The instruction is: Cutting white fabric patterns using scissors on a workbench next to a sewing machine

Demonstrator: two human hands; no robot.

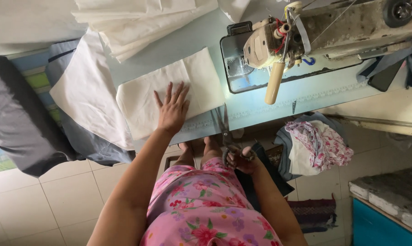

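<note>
Currently, the left hand [172,109] is lying flat, fingers spread, pressing the folded cream cloth [169,93] onto the table [270,102], gripping nothing. Rightward, the right hand [241,160] is gripping scissors [224,130], blades resting against the cloth's right edge.

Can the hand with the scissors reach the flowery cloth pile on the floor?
Probably yes. The right hand hangs below the table edge, and the flowery cloth lies just to its side with nothing between them. But the scissors fill its grip.

Matt cream cloth [169,91] — steel scissors [225,132] (dull) — glossy tabletop [260,107]
</note>
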